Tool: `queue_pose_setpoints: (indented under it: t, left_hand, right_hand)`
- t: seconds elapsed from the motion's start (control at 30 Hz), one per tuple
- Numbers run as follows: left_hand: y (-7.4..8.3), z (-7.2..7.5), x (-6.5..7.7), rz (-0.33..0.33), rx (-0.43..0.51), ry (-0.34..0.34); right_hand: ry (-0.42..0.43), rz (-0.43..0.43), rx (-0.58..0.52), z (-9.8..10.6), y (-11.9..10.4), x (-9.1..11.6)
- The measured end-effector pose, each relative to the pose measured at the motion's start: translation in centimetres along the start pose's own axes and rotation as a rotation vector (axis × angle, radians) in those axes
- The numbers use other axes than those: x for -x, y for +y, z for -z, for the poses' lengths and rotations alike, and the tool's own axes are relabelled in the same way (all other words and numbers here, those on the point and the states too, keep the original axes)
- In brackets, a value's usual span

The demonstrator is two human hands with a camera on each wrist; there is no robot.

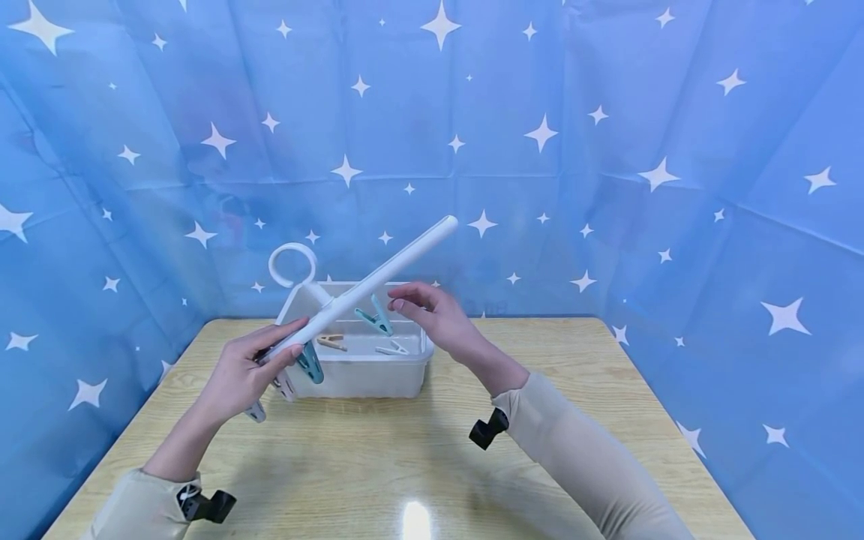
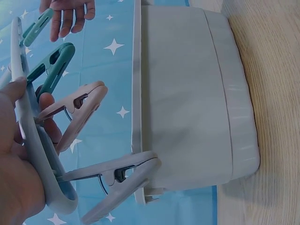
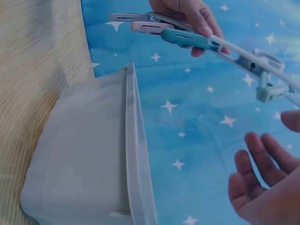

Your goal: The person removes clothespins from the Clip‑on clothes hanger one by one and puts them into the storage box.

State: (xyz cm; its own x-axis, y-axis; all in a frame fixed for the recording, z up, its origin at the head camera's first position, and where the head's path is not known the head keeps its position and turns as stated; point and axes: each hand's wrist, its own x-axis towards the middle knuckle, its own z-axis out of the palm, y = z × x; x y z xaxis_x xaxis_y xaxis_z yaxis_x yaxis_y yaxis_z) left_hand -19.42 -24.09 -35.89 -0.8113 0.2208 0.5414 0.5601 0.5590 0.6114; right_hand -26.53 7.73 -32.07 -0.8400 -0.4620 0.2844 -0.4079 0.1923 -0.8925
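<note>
My left hand (image 1: pixel 239 371) grips a white clip hanger (image 1: pixel 394 264) near its lower end, the bar slanting up to the right. Its round hook (image 1: pixel 313 264) points up and left. Near the left hand, a dark teal clip (image 2: pixel 60 63), a pinkish clip (image 2: pixel 77 105) and a grey clip (image 2: pixel 126 180) hang from the bar. Farther along hangs a light teal clip (image 1: pixel 378 319). Beside that clip is my right hand (image 1: pixel 435 311), its fingers loosely bent and holding nothing; in the right wrist view a gap separates them from the clip.
Behind and below the hanger, a white plastic basket (image 1: pixel 367 381) stands on the wooden table (image 1: pixel 358 457). Inside lie a tan clip (image 1: pixel 331 343) and a white clip (image 1: pixel 394 349). Blue star-patterned cloth (image 1: pixel 432 150) surrounds the table's back and sides.
</note>
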Motion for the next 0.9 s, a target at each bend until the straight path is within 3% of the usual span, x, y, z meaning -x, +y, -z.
queue_pose_setpoints:
  t: [0.57, 0.9]
  left_hand:
    - [0.17, -0.26, 0.27, 0.020, -0.010, -0.003]
    - [0.33, -0.34, -0.11, 0.015, 0.015, -0.008]
  right_hand:
    - [-0.050, -0.024, -0.090, -0.32, -0.26, 0.45]
    - [-0.064, -0.047, -0.053, -0.32, -0.74, 0.52]
